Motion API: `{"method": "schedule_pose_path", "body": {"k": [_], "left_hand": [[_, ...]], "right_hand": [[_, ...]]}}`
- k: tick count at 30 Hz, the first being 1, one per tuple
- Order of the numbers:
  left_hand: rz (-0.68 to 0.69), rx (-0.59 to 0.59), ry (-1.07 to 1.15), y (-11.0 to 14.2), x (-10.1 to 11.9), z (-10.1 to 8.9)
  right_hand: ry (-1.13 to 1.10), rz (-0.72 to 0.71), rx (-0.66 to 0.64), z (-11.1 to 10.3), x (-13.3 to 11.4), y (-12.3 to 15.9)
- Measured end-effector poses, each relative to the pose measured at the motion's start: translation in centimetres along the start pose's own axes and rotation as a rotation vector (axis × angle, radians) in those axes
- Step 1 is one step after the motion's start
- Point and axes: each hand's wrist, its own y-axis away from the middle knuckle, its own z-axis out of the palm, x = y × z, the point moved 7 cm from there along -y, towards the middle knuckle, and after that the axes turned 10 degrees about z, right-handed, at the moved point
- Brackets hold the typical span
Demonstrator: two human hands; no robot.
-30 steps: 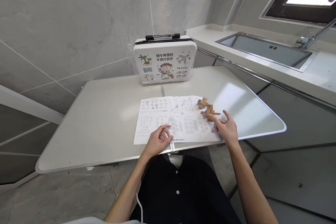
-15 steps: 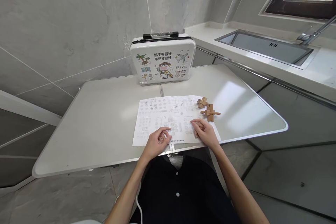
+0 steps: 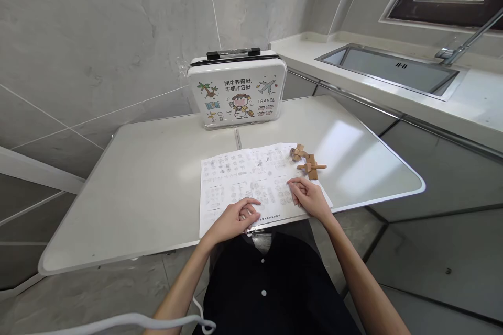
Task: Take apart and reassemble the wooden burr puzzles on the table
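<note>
A printed sheet of paper [image 3: 220, 186], covered in small diagrams, lies on the table at its front edge. My left hand [image 3: 238, 216] rests on the sheet's near edge, its fingers loosely bent and apart, with nothing held. On the right part of the sheet lies my right hand [image 3: 307, 196], fingers relaxed and slightly curled, also holding nothing. Just beyond it sits a wooden interlocking puzzle [image 3: 312, 167] with crossed pieces and a rod-like bar. A smaller wooden burr puzzle [image 3: 298, 152] is close behind, at the sheet's far right corner.
A white cartoon-printed case [image 3: 238, 91] in clear plastic stands upright at the back of the folding table [image 3: 149, 183]. To the right is a counter with a sink [image 3: 389, 70] and a faucet [image 3: 451, 55]. A white cable [image 3: 133, 319] crosses the lower left.
The sheet has turned slightly, its left side coming nearer to me. My left hand has shifted with it, toward the table edge. My right hand and the wooden puzzles stay nearly in place.
</note>
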Motion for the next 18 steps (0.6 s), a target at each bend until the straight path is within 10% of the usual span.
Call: {"method": "schedule_pose_path", "body": {"k": [13, 18], "left_hand": [[0.082, 0.542, -0.146, -5.9, -4.8, -17.3], [0.059, 0.672, -0.087, -6.1, -7.3, -20.9]], "right_hand": [[-0.034, -0.015, 0.029, 0.0, 0.1, 0.3], [-0.064, -0.011, 0.049, 0.0, 0.3, 0.2]]}}
